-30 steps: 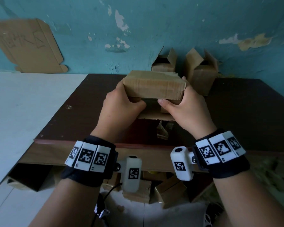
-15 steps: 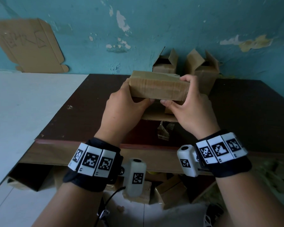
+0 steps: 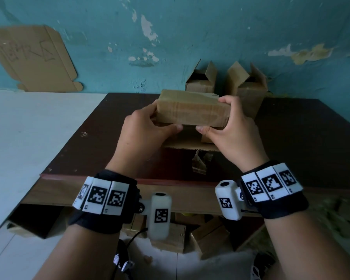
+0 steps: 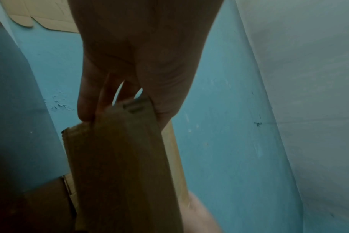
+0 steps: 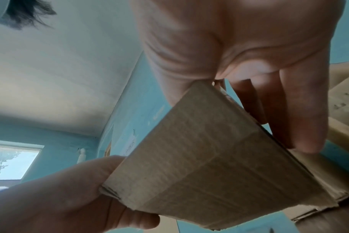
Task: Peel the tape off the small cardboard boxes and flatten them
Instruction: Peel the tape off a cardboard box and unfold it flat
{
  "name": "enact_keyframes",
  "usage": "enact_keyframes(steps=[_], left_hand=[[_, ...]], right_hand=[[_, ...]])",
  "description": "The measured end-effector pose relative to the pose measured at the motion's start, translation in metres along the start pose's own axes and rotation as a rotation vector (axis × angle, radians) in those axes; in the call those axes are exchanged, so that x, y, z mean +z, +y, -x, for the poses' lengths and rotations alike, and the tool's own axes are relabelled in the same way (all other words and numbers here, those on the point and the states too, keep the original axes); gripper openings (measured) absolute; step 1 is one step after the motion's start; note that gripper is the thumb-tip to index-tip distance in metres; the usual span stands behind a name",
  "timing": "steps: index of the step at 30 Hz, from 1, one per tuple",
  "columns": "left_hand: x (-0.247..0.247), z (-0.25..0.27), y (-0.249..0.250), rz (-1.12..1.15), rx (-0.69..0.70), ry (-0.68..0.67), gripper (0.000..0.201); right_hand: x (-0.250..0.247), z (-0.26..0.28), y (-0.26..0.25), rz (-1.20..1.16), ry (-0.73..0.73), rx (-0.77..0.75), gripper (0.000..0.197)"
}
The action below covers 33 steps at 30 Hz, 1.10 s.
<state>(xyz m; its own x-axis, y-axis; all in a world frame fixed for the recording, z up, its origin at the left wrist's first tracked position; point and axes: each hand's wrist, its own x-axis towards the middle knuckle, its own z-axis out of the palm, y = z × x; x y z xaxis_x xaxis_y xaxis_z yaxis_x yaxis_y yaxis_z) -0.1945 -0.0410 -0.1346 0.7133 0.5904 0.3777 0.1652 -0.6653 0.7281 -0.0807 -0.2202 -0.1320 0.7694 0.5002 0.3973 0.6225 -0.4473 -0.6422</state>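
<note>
Both hands, left hand [image 3: 143, 130] and right hand [image 3: 233, 128], grip the taped box [image 3: 192, 112] above the desk [image 3: 303, 138]; locate a tape edge before peeling.

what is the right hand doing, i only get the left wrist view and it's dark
Observer: The right hand grips the other end of the box, fingers curled over the top.
Operator: is the box down on the table
Observer: It looks held up, with the thumb underneath. A flat cardboard sheet lies on the table below it.
Operator: any more boxes left
Observer: Two open boxes stand at the wall behind it.
</note>
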Motion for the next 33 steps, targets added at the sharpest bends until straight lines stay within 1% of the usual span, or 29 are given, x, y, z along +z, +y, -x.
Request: enact_keyframes(steps=[2,3,5,7,9,12,15,17,20,22,25,30,31,33], left_hand=[[-0.004,-0.002,-0.002,0.088,-0.011,-0.039,0.053],[-0.005,-0.002,-0.003,0.128,-0.013,-0.037,0.052],[-0.006,-0.003,-0.004,0.157,-0.003,0.015,0.05],[-0.006,-0.003,-0.006,0.167,0.005,0.074,0.049],[-0.007,-0.004,-0.008,0.191,0.008,0.104,0.048],[-0.008,-0.005,-0.01,0.228,0.018,0.082,0.048],[-0.008,-0.003,-0.008,0.373,-0.001,0.032,0.033],[-0.007,-0.002,-0.007,0.393,-0.004,0.067,0.028],[-0.006,-0.002,-0.006,0.318,0.018,0.145,0.026],[-0.006,-0.002,-0.006,0.326,0.011,0.163,0.025],[-0.006,0.0,-0.005,0.346,0.007,0.182,0.022],[-0.006,-0.001,-0.003,0.333,0.0,0.191,0.024],[-0.006,-0.001,-0.003,0.344,0.008,0.174,0.027],[-0.006,-0.001,-0.003,0.32,0.047,0.124,0.044]], right_hand=[[-0.002,-0.003,0.005,-0.051,-0.041,0.034,0.078],[-0.004,-0.005,0.007,-0.087,-0.066,0.046,0.08],[-0.005,-0.009,0.01,-0.18,-0.098,0.059,0.083],[-0.003,-0.01,0.012,-0.264,-0.093,0.057,0.083],[-0.002,-0.011,0.013,-0.312,-0.07,0.043,0.078],[-0.002,-0.011,0.013,-0.371,-0.039,0.035,0.071],[-0.003,-0.013,0.017,-0.424,0.002,0.035,0.068],[-0.003,-0.013,0.019,-0.461,0.022,0.026,0.065],[-0.001,-0.011,0.019,-0.487,0.019,-0.002,0.056],[0.0,-0.009,0.017,-0.491,0.019,0.001,0.05],[-0.001,-0.008,0.015,-0.475,0.027,0.014,0.048],[-0.003,-0.007,0.014,-0.469,0.053,0.019,0.049],[-0.003,-0.007,0.014,-0.474,0.06,0.022,0.049],[-0.002,-0.007,0.014,-0.495,0.078,0.032,0.05]])
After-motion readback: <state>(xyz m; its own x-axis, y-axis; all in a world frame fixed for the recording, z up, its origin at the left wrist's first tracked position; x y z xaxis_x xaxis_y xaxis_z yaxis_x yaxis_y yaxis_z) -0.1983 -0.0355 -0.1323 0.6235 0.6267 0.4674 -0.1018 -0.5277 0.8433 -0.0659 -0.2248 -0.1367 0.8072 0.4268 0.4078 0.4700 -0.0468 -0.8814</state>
